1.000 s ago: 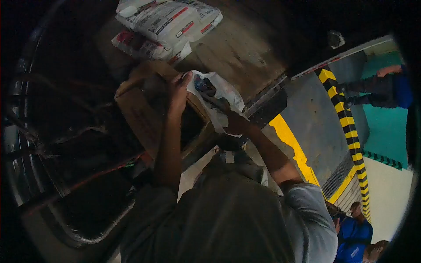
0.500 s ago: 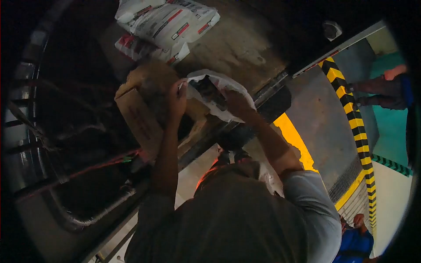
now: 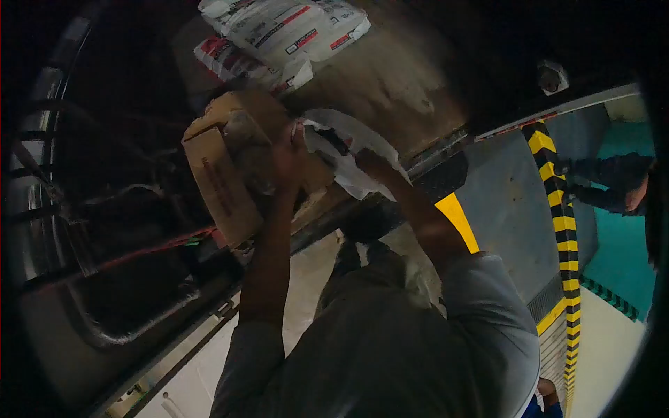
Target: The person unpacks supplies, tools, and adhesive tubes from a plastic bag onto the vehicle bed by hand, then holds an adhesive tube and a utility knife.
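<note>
White plastic bag [image 3: 347,173] sits right between the hands. Left grip [image 3: 285,157] is pinching its left edge, and the right grip [image 3: 372,166] is in the bag's mouth near something dark [image 3: 336,139], can't tell if it's actually grabbed. Open cardboard box [image 3: 217,180] is just left of the bag, partly behind the left forearm.
</note>
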